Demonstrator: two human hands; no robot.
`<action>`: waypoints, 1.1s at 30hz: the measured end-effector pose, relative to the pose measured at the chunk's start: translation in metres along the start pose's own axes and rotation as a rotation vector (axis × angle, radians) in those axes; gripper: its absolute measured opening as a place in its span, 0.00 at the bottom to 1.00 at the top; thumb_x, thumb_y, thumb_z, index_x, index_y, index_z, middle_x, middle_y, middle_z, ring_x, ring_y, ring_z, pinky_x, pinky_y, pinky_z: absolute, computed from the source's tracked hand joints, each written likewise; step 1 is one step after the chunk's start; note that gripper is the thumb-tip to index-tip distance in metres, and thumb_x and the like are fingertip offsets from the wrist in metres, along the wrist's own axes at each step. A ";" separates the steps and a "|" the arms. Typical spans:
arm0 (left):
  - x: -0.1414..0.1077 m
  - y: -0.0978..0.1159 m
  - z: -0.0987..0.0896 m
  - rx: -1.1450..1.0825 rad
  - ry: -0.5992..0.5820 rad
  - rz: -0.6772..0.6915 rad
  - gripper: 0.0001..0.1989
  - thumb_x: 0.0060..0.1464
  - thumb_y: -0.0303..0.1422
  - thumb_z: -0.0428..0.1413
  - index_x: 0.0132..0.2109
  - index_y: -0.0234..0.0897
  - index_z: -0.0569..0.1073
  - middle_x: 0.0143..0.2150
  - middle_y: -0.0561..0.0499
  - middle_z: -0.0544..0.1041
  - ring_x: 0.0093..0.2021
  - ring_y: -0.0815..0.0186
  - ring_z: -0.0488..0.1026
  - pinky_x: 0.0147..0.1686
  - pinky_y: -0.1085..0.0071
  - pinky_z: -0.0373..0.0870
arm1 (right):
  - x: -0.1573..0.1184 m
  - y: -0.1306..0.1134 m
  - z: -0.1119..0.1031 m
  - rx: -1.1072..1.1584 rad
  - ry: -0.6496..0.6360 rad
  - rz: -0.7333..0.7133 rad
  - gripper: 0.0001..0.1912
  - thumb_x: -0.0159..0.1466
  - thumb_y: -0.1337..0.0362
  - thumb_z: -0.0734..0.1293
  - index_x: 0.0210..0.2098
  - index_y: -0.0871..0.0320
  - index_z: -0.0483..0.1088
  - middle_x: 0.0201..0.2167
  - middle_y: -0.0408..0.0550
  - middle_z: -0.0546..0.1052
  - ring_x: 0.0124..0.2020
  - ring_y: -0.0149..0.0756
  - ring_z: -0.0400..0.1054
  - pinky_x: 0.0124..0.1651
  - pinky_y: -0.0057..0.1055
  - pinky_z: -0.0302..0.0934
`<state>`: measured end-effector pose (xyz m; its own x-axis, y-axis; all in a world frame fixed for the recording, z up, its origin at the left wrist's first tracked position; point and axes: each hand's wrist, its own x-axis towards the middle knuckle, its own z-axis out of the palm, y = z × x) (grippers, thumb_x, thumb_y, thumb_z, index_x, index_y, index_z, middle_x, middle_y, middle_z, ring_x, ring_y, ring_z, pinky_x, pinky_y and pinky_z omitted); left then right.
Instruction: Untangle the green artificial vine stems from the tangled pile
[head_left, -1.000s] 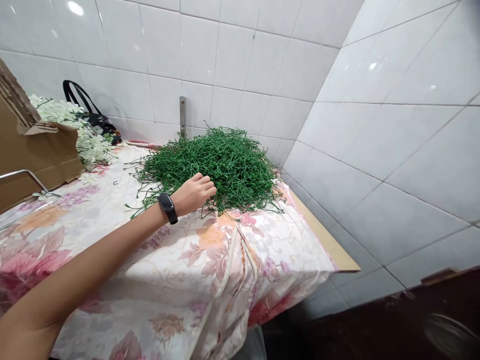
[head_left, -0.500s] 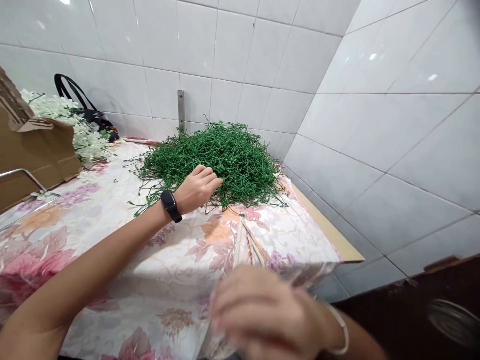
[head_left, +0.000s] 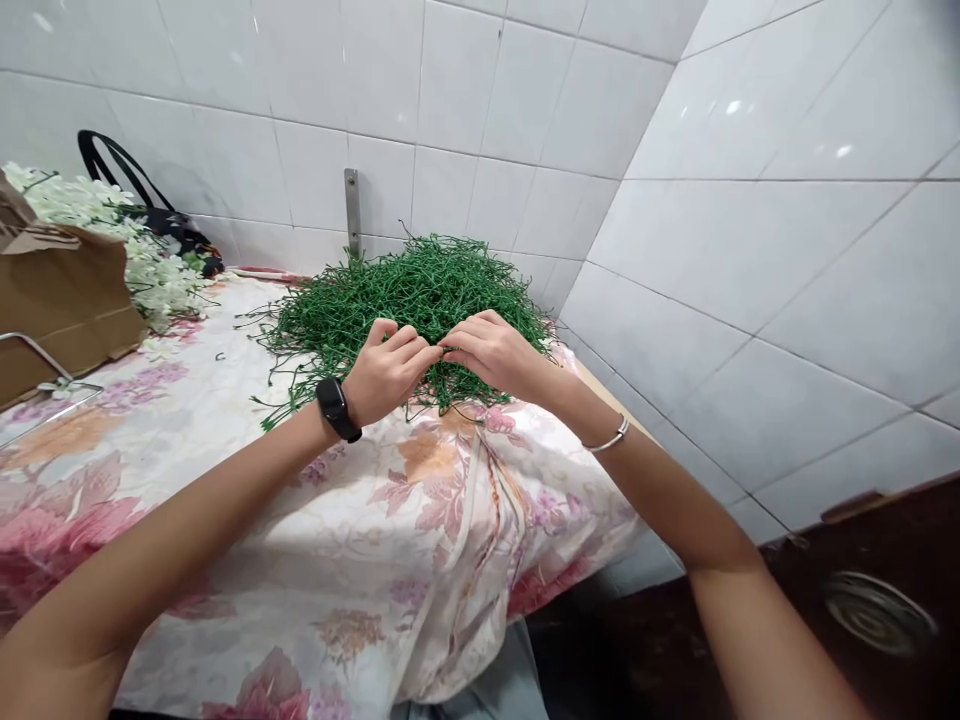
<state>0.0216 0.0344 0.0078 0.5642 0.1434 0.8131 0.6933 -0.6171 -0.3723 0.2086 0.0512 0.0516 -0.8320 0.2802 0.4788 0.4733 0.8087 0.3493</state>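
A large tangled heap of thin green stems (head_left: pixel 420 285) lies on a flowered cloth (head_left: pixel 360 540) by the tiled wall. My left hand (head_left: pixel 391 368), with a black watch on the wrist, is closed at the front of the heap. Its fingertips touch those of my right hand (head_left: pixel 491 350), which wears a silver bracelet and has its fingers pinched together. Whatever lies between the fingertips is too small to make out against the green stems.
On the left are a brown cardboard box (head_left: pixel 67 305), white flowers (head_left: pixel 161 275), a black-handled bag (head_left: pixel 180 235) and a bent metal wire (head_left: pixel 49 355). A metal strip (head_left: pixel 352 212) is fixed to the wall. Something round and metallic (head_left: pixel 877 610) shows at lower right.
My right hand has moved up and forward from the near edge of the cloth to meet my left hand at the heap. The view has shifted slightly.
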 end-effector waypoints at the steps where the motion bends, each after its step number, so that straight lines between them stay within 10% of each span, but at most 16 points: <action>1: 0.001 0.001 0.000 0.000 -0.022 -0.038 0.07 0.56 0.29 0.46 0.36 0.35 0.68 0.27 0.52 0.74 0.30 0.68 0.65 0.36 0.67 0.54 | 0.000 0.000 0.002 -0.030 0.016 -0.011 0.13 0.64 0.62 0.54 0.33 0.62 0.66 0.31 0.49 0.72 0.34 0.32 0.62 0.43 0.32 0.53; 19: -0.002 0.009 0.010 -0.183 -0.290 -0.182 0.12 0.58 0.32 0.44 0.34 0.33 0.70 0.27 0.49 0.74 0.30 0.65 0.64 0.33 0.67 0.52 | -0.025 -0.006 0.034 -0.012 0.155 0.014 0.10 0.63 0.64 0.56 0.34 0.63 0.66 0.28 0.48 0.71 0.31 0.32 0.60 0.36 0.30 0.53; 27: -0.002 0.009 0.009 -0.251 -0.435 -0.110 0.12 0.58 0.32 0.43 0.37 0.32 0.70 0.28 0.49 0.73 0.31 0.65 0.63 0.32 0.68 0.52 | -0.024 -0.016 0.023 -0.227 -0.028 -0.107 0.16 0.65 0.69 0.49 0.27 0.63 0.63 0.23 0.47 0.65 0.26 0.31 0.55 0.32 0.31 0.50; 33: 0.003 0.002 0.005 -0.436 -0.462 -0.089 0.12 0.58 0.30 0.44 0.33 0.35 0.71 0.24 0.51 0.70 0.30 0.67 0.61 0.32 0.68 0.51 | -0.024 -0.014 0.023 0.370 -0.039 0.100 0.15 0.65 0.64 0.51 0.27 0.62 0.61 0.22 0.44 0.65 0.25 0.27 0.57 0.30 0.27 0.53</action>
<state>0.0269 0.0378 0.0069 0.7157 0.4668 0.5195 0.5550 -0.8317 -0.0172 0.2155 0.0445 0.0168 -0.8011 0.3807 0.4619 0.4221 0.9064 -0.0150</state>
